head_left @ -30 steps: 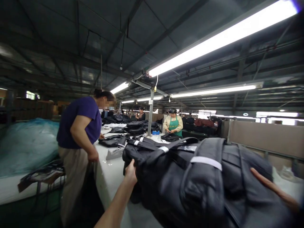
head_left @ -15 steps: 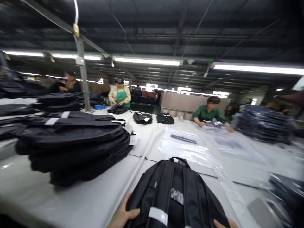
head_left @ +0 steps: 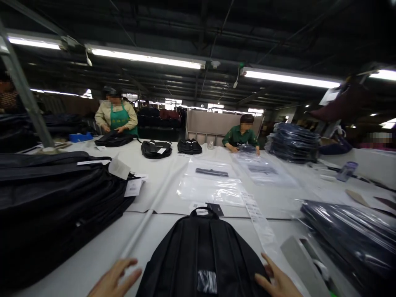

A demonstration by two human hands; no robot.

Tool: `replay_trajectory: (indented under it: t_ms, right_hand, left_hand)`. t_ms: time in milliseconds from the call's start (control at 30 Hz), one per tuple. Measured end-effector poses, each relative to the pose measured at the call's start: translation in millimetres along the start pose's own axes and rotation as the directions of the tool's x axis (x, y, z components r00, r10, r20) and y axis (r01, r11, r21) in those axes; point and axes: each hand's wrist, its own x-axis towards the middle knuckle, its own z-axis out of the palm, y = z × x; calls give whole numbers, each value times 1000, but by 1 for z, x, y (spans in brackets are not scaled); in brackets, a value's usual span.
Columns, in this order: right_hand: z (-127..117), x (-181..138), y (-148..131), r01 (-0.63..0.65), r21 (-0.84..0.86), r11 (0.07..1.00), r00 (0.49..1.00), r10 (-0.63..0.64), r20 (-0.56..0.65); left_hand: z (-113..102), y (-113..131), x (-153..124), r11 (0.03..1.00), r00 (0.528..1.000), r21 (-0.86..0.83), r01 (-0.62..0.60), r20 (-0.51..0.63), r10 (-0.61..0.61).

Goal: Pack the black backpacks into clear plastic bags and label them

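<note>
A black backpack lies on the table in front of me, straps up and top handle pointing away. A small clear plastic patch sits between its straps. My left hand is open beside the bag's left edge, with fingers and thumb apart and a small gap to the fabric. At the right edge, my right hand has its thumb over the bag's side and its fingers spread, not closed round it. A dark hang tag and a white label show just beyond the handle. The bag's lower end is out of frame.
Stacked black backpacks with paper tags stand at left. Clear plastic bags lie ahead, and a label strip runs beside my backpack. Wrapped bags are at right. Two co-workers handle bags across the table.
My view has turned right, so the backpack stack sits further left. My left hand has come off the backpack's side. The hang tag beyond the handle now shows.
</note>
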Motion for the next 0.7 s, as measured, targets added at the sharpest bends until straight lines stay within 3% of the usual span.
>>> replay_trajectory:
  t_ms: [33, 67, 100, 167, 233, 333, 433, 600, 700]
  right_hand:
    - [-2, 15, -11, -10, -2, 1000, 999, 10, -51]
    - [-1, 32, -25, 7, 1, 1000, 996, -7, -91]
    - [2, 49, -39, 56, -6, 998, 994, -57, -92]
    - [18, 84, -67, 196, -49, 979, 980, -196, 19]
    - [41, 113, -85, 257, -52, 965, 956, -246, 160]
    - [71, 143, -90, 218, -25, 976, 937, -202, 284]
    - [78, 158, -86, 153, -5, 988, 914, -139, 381]
    - [49, 157, -113, 101, 63, 993, 806, -119, 579]
    - [26, 139, -146, 273, 75, 959, 762, -264, 591]
  left_hand:
    - [0, 25, 21, 998, 994, -4, -69, -90, 69]
    - [5, 50, 43, 990, 987, -32, -139, -82, 136]
    - [15, 73, 66, 981, 983, -70, -182, -24, 181]
    - [44, 108, 110, 969, 966, -92, -228, 101, 237]
    - [77, 127, 146, 968, 942, -87, -237, 223, 251]
    - [108, 134, 180, 976, 904, -57, -210, 368, 216]
    - [114, 135, 196, 985, 859, -20, -170, 488, 158]
    - [101, 157, 189, 982, 756, -37, -183, 634, 165]
    - [85, 176, 168, 958, 727, -101, -270, 630, 271]
